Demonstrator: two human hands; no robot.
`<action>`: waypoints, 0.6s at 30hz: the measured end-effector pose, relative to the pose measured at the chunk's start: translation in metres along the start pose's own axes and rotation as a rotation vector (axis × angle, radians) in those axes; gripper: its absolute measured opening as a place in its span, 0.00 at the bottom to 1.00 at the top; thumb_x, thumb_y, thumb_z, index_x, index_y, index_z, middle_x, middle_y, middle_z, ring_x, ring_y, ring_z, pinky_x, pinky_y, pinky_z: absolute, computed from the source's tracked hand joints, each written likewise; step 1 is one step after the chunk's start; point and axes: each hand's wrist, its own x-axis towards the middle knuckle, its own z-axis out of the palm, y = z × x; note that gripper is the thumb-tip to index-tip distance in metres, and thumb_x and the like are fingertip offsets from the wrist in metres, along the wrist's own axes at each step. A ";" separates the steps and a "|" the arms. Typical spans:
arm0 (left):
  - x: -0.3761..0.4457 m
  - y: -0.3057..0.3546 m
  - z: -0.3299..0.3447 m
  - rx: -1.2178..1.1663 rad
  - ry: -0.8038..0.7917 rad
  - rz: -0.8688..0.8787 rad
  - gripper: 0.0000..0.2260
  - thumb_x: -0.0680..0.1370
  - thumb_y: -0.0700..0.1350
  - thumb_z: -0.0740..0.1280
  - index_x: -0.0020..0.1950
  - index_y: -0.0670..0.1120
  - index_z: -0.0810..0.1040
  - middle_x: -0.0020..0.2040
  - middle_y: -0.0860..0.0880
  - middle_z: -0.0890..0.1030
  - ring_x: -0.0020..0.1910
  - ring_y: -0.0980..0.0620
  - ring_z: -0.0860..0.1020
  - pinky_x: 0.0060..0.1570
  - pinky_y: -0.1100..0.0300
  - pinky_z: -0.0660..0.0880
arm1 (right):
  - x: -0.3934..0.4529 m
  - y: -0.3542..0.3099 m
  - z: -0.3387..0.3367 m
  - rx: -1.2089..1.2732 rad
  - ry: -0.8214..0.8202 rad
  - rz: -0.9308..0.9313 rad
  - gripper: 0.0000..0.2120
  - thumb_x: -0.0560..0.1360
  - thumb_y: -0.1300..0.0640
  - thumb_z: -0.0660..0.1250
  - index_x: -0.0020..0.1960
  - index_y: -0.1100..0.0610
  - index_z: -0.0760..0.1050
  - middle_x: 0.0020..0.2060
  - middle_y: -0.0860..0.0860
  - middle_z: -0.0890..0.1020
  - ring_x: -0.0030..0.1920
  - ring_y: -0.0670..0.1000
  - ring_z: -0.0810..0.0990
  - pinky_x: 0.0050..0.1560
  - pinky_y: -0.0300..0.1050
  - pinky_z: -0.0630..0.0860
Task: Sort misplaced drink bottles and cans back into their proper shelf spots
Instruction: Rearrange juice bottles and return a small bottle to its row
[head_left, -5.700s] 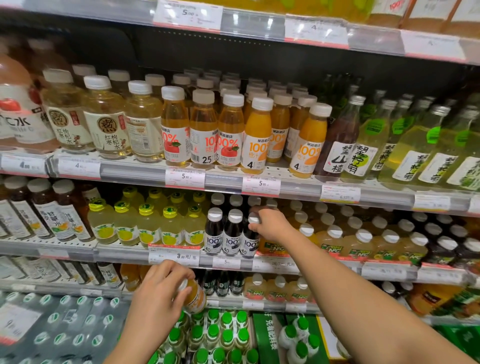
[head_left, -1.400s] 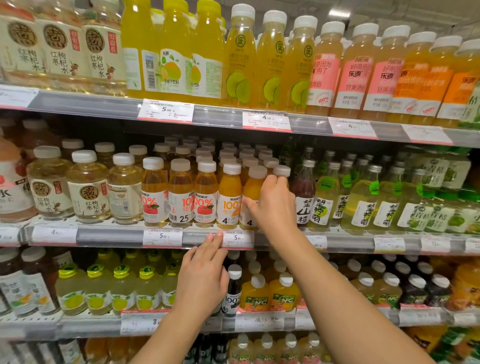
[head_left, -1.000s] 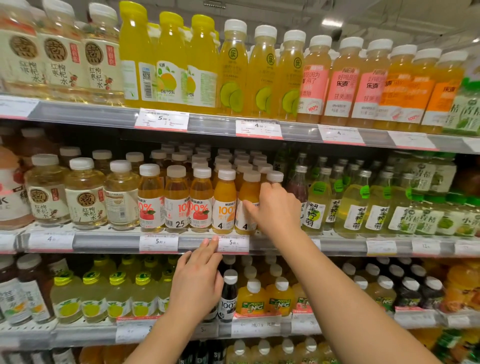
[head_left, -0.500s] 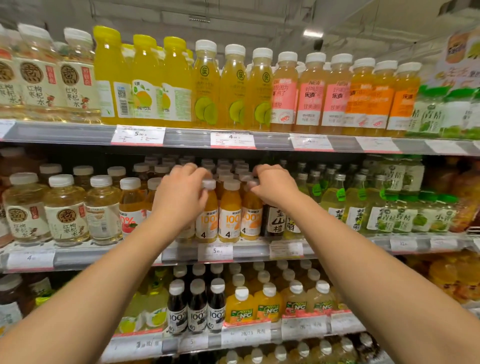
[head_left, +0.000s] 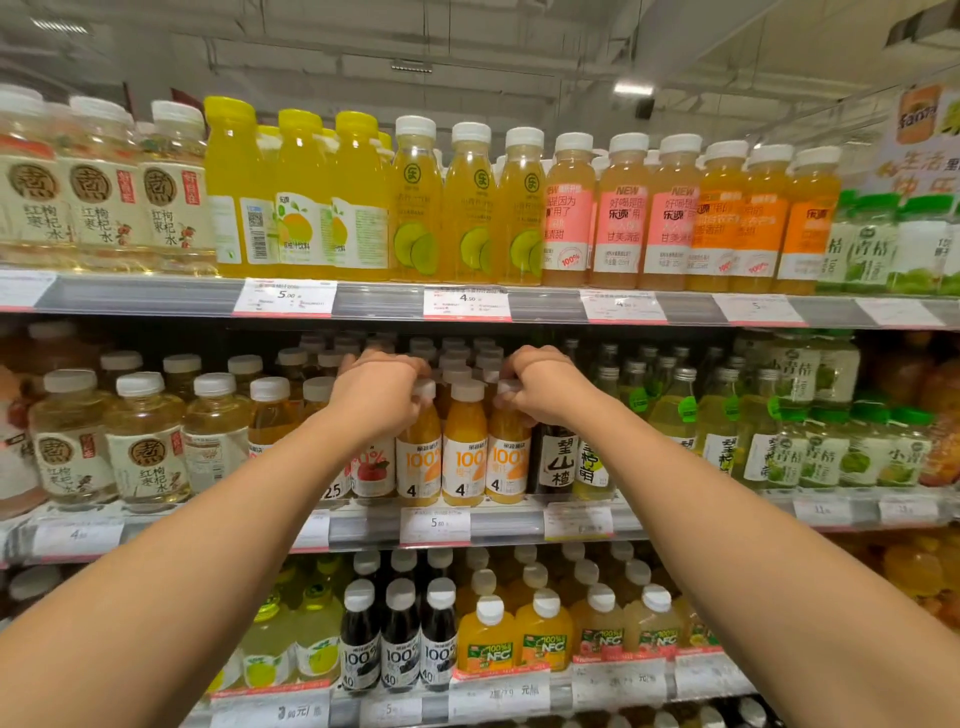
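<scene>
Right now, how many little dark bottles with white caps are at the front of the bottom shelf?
3, side by side: left dark bottle, middle dark bottle, right dark bottle, just left of the orange NFC bottles. More caps show behind them, so others may be hidden.

Top shelf (head_left: 156, 299): a row of bottles stands along its front edge.
Middle shelf (head_left: 363, 527): three juice bottles (head_left: 464, 447) side by side at the front, more rows behind.
Left hand (head_left: 376, 395): on the cap of the left juice bottle.
Right hand (head_left: 543, 387): on the cap of the right one.
Glass bottles (head_left: 670, 410): right of the juice bottles.
Lower shelf (head_left: 498, 691): small bottles (head_left: 400, 639) below the hands.
</scene>
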 end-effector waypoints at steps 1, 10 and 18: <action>0.001 -0.002 0.000 -0.008 -0.005 0.005 0.21 0.80 0.56 0.65 0.73 0.58 0.71 0.68 0.50 0.78 0.73 0.44 0.66 0.73 0.42 0.59 | -0.002 0.001 0.000 0.013 0.004 -0.008 0.23 0.80 0.50 0.71 0.71 0.57 0.73 0.61 0.56 0.77 0.59 0.58 0.80 0.59 0.52 0.82; 0.003 0.002 0.002 -0.010 -0.009 0.026 0.21 0.81 0.56 0.64 0.74 0.59 0.69 0.69 0.50 0.78 0.72 0.44 0.68 0.71 0.43 0.61 | -0.006 0.002 0.001 0.071 -0.001 0.012 0.23 0.78 0.50 0.73 0.70 0.56 0.74 0.60 0.56 0.77 0.57 0.59 0.81 0.59 0.55 0.83; -0.014 0.011 0.012 0.106 0.084 -0.014 0.23 0.80 0.53 0.65 0.76 0.57 0.68 0.69 0.50 0.77 0.71 0.44 0.68 0.71 0.42 0.64 | -0.022 0.006 0.017 0.039 0.066 -0.061 0.25 0.78 0.50 0.71 0.73 0.54 0.72 0.63 0.55 0.80 0.64 0.59 0.79 0.62 0.55 0.80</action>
